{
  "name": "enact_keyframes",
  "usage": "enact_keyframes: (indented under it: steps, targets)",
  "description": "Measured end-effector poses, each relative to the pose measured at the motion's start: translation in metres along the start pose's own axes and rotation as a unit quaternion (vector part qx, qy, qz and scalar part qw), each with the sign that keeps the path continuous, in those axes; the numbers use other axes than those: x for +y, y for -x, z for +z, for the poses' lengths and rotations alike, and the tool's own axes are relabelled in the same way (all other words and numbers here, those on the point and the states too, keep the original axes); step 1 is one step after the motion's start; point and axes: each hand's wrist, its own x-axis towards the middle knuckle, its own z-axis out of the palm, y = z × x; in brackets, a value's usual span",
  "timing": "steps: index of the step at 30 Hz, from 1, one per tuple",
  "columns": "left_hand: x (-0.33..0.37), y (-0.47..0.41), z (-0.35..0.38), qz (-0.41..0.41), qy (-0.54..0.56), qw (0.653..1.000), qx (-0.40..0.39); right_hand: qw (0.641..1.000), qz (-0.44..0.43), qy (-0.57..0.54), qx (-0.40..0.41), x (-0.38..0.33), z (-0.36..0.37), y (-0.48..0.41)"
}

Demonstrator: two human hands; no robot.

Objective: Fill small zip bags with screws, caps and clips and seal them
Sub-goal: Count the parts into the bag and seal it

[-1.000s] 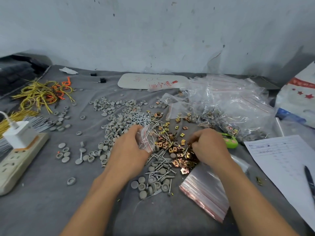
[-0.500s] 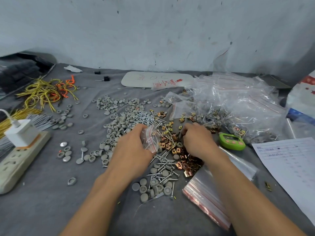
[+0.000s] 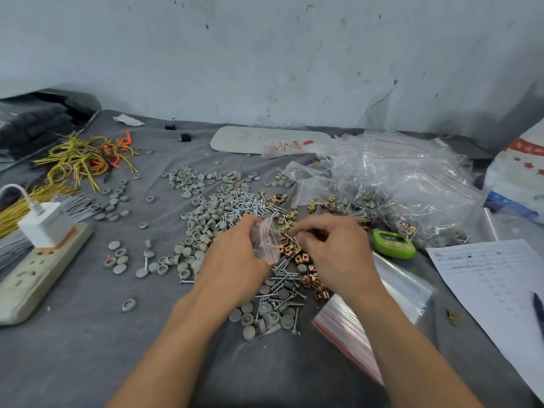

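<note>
Small zip bag (image 3: pixel 266 242), clear with a red seal strip, is held just above the middle of the grey cloth table (image 3: pixel 88 348), its mouth turned to the right. The left hand (image 3: pixel 235 260) grips it from the left, fingers curled round its crumpled body. The right hand (image 3: pixel 338 254) sits just beside the mouth with fingers curled and tips drawn together. Whether they pinch any parts cannot be told, as the knuckles hide them.

Under both hands lie copper-coloured clips (image 3: pixel 297 254) mixed with silver screws (image 3: pixel 253 206), which pile up thicker on the far side. Grey caps (image 3: pixel 203 219) spread to the left and also lie near the wrists. A stack of empty bags (image 3: pixel 353 328) rests near right, touching the right forearm. Further right are a green timer (image 3: pixel 394 244) and a paper sheet (image 3: pixel 494 284), with a heap of filled bags (image 3: pixel 397 184) far right.

The mouth looks narrow and creased, so parts could likely miss it and drop back into the mixed pile, spoiling the count. A screw tip might pierce the thin film. A clip lodged in the strip would probably stop it sealing.
</note>
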Motion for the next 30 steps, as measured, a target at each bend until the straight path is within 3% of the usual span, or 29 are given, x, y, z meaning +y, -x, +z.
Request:
enact_keyframes:
  steps: [4, 7, 10, 14, 20, 26, 30]
  targets:
    - [0.012, 0.005, 0.005, 0.021, -0.008, 1.000, -0.021, 0.990, 0.031, -0.134, 0.012, -0.011, 0.015, 0.008]
    - [0.015, 0.008, 0.006, 0.031, 0.026, 0.999, -0.017, 0.963, 0.089, -0.253, 0.002, -0.015, 0.023, 0.004]
    - [0.014, 0.009, 0.005, 0.029, 0.053, 0.998, -0.017, 0.955, 0.113, -0.275, -0.017, -0.014, 0.026, 0.005]
    - [0.012, 0.009, 0.000, 0.018, 0.092, 0.996, -0.004, 0.973, 0.080, -0.212, -0.045, -0.015, 0.020, 0.003]
    - [0.016, 0.012, -0.007, 0.034, 0.118, 0.992, 0.021, 0.982, 0.097, -0.146, 0.066, 0.005, -0.020, -0.002]
    - [0.036, 0.018, -0.005, 0.046, 0.131, 0.988, 0.068, 0.987, 0.091, 0.088, 0.094, 0.020, -0.070, 0.007]
    - [0.047, 0.026, 0.005, 0.085, 0.084, 0.992, 0.044, 0.952, 0.165, 0.255, 0.039, 0.036, -0.116, 0.025]
